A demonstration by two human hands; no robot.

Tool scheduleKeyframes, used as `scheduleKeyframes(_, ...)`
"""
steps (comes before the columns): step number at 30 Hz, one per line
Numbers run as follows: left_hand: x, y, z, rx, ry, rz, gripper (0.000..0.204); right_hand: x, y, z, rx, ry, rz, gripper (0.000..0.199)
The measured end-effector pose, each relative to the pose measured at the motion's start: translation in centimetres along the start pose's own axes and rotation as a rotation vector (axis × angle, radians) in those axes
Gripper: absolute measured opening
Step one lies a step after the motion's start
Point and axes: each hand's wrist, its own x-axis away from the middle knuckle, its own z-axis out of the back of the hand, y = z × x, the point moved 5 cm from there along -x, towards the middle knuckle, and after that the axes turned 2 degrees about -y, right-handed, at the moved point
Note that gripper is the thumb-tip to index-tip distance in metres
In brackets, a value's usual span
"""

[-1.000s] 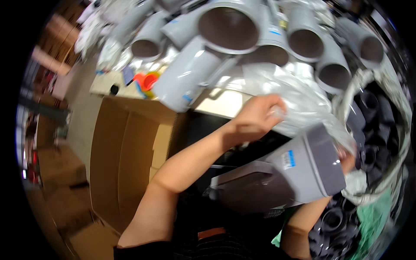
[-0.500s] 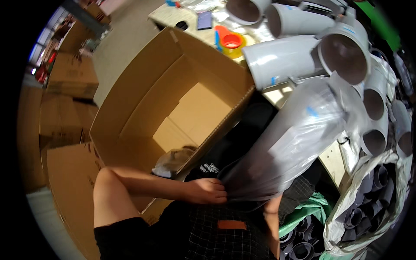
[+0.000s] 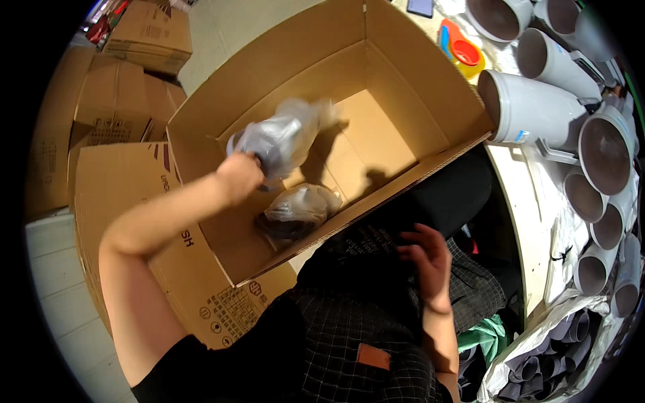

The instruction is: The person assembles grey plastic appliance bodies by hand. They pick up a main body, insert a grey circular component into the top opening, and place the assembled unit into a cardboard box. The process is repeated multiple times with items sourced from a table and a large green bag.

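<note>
A large open cardboard box [image 3: 430,94] stands in front of me. My left hand [image 3: 240,177] reaches over its left side, closed on the end of a grey cylinder in a clear plastic bag [image 3: 281,138]. The cylinder is tilted inside the box, above its floor, and smeared by motion. Below it, in the box's near corner, lies another plastic-bagged thing [image 3: 304,207] with a dark part; its kind is hard to make out. My right hand [image 3: 428,260] is raised over my lap beside the box's near edge, fingers apart, holding nothing.
Grey cylinders [image 3: 537,107] lie piled on the table [image 3: 514,195] at the right, near a red and yellow plastic thing [image 3: 465,52] and a phone [image 3: 420,7]. A white sack [image 3: 494,373] of dark tubular parts stands lower right. Cardboard boxes [image 3: 111,101] fill the left.
The bagged cylinder has moved left from over my lap into the box, in my left hand. My right hand has come off it. The view has shifted toward the left.
</note>
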Motion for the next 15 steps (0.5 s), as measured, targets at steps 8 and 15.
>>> scheduleKeyframes(8,-13.2,1.3,-16.8,-0.180,0.049,-0.174,0.050,5.8,-8.7,12.3,0.202,0.607,0.272,0.027)
scheduleKeyframes(15,-14.3,1.0,-4.6,-0.042,0.109,-0.139,0.060,2.2,-29.1,19.2,1.081,1.259,0.927,0.049)
